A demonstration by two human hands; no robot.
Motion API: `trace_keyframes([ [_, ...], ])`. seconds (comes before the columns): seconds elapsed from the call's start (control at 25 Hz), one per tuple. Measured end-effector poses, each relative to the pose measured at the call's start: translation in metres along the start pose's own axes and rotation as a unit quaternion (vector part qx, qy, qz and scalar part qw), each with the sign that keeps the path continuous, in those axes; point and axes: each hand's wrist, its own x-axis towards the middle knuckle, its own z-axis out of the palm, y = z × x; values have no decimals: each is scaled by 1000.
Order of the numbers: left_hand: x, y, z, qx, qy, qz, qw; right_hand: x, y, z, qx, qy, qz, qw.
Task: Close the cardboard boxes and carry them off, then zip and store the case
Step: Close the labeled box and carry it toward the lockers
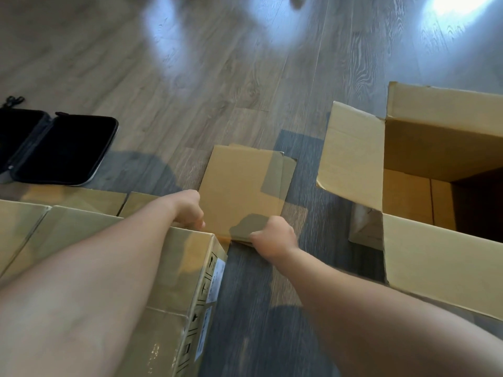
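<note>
While both hands — left hand (pixel 190 210), right hand (pixel 275 235) — grip the flap (pixel 242 189), their fingertips stay hidden.

A grey-brown wood-plank floor (pixel 217 77) carries everything here, glossy enough to throw back pale patches of light. On it at the near left stands a cardboard box (pixel 152 268) with printed labels down its side. To the right stands a second, open box (pixel 435 254) (flaps spread outward). At the far left a black case (pixel 60 151) lies opened flat.
</note>
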Motion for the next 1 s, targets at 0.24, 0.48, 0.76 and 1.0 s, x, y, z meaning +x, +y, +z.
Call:
trace_keyframes([
  [0.24, -9, 5, 5, 45, 81, 4, 996, -2, 12, -10, 29, 44, 18, 998],
  [0.48, -35, 7, -19, -36, 138, 7, 990, -4, -25, -35, -92, 94, -74, 988],
  [0.76, -90, 17, -95, -5, 232, 9, 973, -20, -97, -94, -146, 122, -175, 966],
  [1.0, -122, 85, -115, 16, 292, 79, 953, -37, -88, -172, -176, 175, -177, 952],
])
